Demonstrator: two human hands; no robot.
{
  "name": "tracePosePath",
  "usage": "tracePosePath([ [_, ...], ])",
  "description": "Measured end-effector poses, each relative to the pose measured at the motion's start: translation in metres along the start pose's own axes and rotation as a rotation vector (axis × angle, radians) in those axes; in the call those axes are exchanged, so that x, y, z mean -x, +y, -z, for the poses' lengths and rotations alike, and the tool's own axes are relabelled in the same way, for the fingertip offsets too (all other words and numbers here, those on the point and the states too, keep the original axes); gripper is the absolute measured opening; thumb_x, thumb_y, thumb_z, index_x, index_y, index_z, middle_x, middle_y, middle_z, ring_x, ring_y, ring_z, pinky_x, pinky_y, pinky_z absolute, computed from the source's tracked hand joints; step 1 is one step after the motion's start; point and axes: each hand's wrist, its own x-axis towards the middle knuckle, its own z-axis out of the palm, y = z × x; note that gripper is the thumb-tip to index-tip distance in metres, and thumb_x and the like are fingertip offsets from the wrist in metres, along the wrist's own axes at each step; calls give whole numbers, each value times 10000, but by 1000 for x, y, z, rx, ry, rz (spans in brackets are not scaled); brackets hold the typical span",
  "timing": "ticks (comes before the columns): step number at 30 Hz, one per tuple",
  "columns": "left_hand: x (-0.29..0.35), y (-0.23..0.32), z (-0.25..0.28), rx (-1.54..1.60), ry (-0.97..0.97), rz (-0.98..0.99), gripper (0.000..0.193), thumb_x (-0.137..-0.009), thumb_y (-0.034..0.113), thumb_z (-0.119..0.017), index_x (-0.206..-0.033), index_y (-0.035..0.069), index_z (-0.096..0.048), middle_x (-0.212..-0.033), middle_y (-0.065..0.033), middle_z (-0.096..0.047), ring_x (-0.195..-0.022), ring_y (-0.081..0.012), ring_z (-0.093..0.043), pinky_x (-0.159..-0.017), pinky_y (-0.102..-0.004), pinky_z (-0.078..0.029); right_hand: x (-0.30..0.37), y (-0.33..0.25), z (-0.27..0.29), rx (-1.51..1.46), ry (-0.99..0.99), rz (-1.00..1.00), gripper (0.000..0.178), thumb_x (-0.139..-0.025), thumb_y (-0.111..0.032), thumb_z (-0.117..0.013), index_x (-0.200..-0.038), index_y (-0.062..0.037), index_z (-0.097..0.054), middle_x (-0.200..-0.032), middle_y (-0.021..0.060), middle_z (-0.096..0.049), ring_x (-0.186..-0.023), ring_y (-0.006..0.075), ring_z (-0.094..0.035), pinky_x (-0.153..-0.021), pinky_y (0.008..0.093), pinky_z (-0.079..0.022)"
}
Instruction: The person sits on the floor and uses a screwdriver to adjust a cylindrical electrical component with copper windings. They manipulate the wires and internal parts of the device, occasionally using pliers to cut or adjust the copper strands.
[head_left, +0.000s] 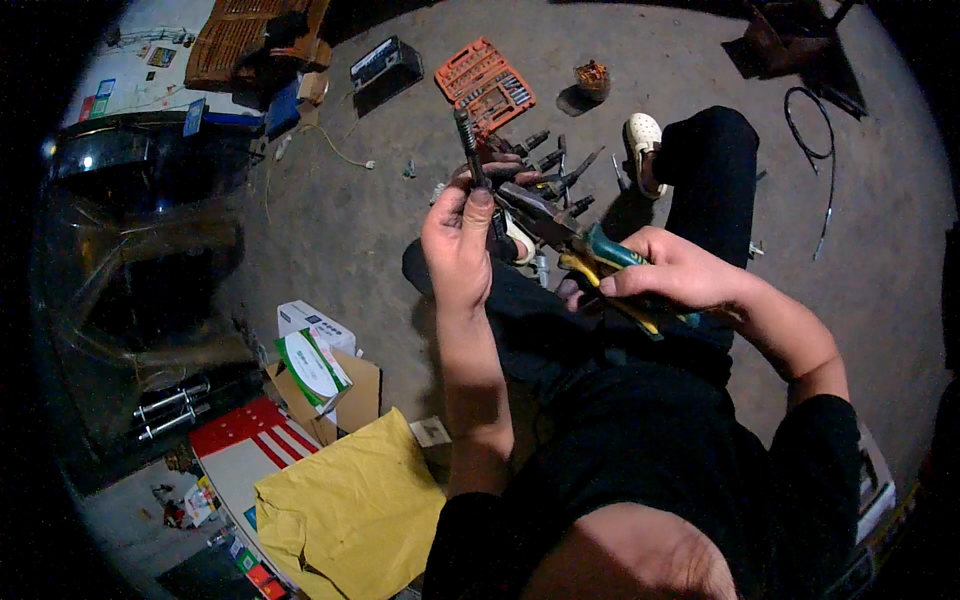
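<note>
My left hand (460, 240) is closed around a slim dark rod (466, 138) held upright, with a spring-like coil near its top end. Its fingertips look blackened. My right hand (682, 272) grips a pair of pliers (606, 248) with teal and yellow handles. The plier jaws point up and left toward the left hand's fingers; whether they touch the rod's lower part, I cannot tell. On the floor just beyond both hands lie several dark cylindrical parts and tools (572, 178), partly hidden behind the left hand and the jaws.
An orange socket-set case (482, 78) lies open ahead, with a black battery (386, 68) to its left and a small container (592, 82) to its right. A black cable (829, 155) curls at right. At lower left are a cardboard box (362, 402) and yellow sheet (350, 510).
</note>
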Motion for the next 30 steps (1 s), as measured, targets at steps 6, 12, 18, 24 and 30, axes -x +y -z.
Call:
tracePosePath([
  [6, -7, -3, 6, -95, -67, -67, 268, -909, 169, -511, -1034, -63, -563, -998, -148, -606, -919, -243, -603, -854, -349, -449, 0, -10, -3, -121, -15, -55, 295, -854, -226, -554, -985, 20, -651, -880, 37, -658, -756, 62, -547, -719, 211, -437],
  [12, -6, -4, 5, -91, -48, -68, 264, -911, 161, -514, -1045, -62, -556, -1000, -135, -608, -929, -232, -606, -848, -322, -453, 2, -17, -10, 23, 65, -107, 284, -848, -268, -576, -919, -6, -659, -663, -14, -569, -587, 43, -479, -541, 214, -398],
  [18, -6, -12, 5, -199, 50, -101, 256, -902, 152, -535, -1055, -52, -560, -972, -111, -615, -935, -200, -592, -857, -294, -437, -6, -7, -16, 84, 159, -17, 293, -837, -267, -589, -727, 5, -595, -560, -7, -509, -514, 56, -447, -492, 247, -379],
  [24, -5, -13, -1, -132, 141, -105, 238, -882, 110, -564, -1060, -49, -562, -986, -105, -608, -941, -189, -585, -869, -288, -424, -10, -10, -21, 278, 243, 37, 379, -814, -272, -592, -621, 44, -509, -485, 100, -447, -476, 141, -454, -489, 335, -397],
  [30, -4, -18, 2, -107, 177, -138, 227, -869, 72, -572, -1058, -53, -564, -1021, -114, -600, -946, -201, -587, -880, -300, -422, -20, 5, -27, 341, 290, 177, 392, -823, -272, -580, -611, 45, -485, -478, 144, -442, -458, 190, -446, -482, 378, -396],
])
